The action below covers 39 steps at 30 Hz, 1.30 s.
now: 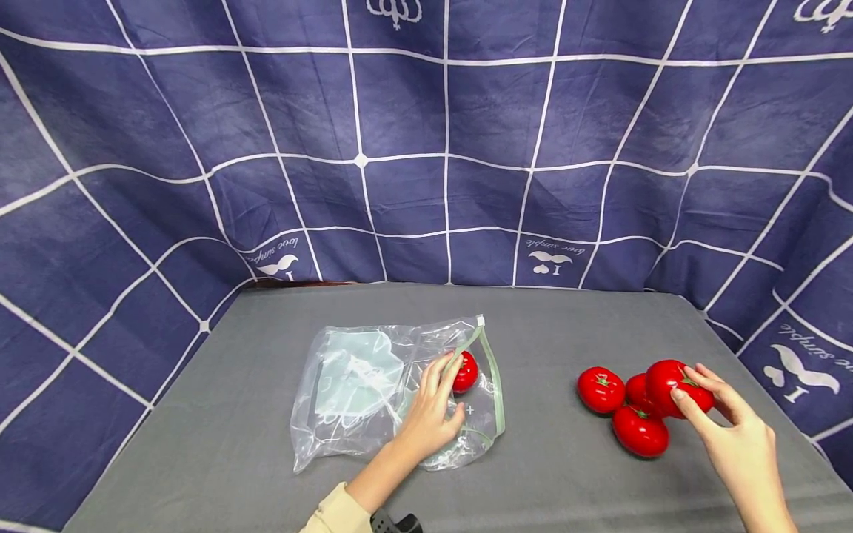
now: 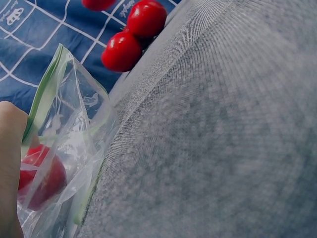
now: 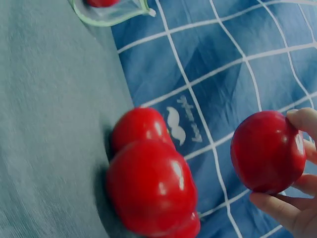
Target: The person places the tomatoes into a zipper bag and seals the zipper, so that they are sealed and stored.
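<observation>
My right hand (image 1: 743, 437) grips a red tomato (image 1: 673, 386) between thumb and fingers, raised above the table; the right wrist view shows the held tomato (image 3: 267, 151) too. Just left of it lie a tomato (image 1: 602, 390), a second tomato (image 1: 640, 431) and a partly hidden tomato (image 1: 635, 386). My left hand (image 1: 429, 414) rests at the mouth of a clear plastic zip bag (image 1: 406, 340), thumb spread from the fingers. Inside the bag mouth, beside those fingers, is another tomato (image 1: 466, 374); the left wrist view shows this bagged tomato (image 2: 44, 178) through the plastic.
The bag lies flat on a grey cloth-covered table (image 1: 533, 333), its green-edged opening facing right with a white slider (image 1: 480, 320) at the far corner. A blue curtain (image 1: 400, 192) with white grid lines rises behind and at both sides of the table.
</observation>
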{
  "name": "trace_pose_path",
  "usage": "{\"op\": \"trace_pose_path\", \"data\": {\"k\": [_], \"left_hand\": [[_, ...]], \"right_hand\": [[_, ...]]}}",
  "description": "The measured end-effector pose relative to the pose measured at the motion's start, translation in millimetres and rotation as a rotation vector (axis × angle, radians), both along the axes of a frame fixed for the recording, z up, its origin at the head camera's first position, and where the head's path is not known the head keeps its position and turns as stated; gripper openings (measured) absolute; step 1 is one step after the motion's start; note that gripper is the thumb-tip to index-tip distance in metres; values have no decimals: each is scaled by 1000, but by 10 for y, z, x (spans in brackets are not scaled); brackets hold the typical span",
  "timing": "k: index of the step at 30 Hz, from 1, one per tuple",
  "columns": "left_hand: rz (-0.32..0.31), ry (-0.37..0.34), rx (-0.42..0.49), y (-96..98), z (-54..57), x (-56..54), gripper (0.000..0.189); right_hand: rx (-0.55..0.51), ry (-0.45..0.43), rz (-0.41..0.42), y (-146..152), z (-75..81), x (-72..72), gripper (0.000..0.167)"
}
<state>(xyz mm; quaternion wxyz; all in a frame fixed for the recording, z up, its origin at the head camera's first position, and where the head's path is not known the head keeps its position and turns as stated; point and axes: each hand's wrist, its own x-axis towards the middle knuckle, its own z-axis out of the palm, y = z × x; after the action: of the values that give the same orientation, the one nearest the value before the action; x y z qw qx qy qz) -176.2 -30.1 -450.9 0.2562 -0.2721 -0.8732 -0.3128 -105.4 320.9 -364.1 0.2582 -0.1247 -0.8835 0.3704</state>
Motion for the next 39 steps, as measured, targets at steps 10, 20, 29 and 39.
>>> {"op": "trace_pose_path", "data": {"k": [10,20,29,39], "left_hand": [[-8,16,6,4,17,-3,76],[-16,4,12,-4,22,1,78],[-13,10,8,-4,17,1,78],[1,-3,-6,2,0,-3,76]], "right_hand": [[-23,77,109,-285,-6,5,41],[21,141,157,-489,55,-13,38],[28,209,215,-660,61,-114,39],[-86,304,279,-861,-131,-313,38]]}}
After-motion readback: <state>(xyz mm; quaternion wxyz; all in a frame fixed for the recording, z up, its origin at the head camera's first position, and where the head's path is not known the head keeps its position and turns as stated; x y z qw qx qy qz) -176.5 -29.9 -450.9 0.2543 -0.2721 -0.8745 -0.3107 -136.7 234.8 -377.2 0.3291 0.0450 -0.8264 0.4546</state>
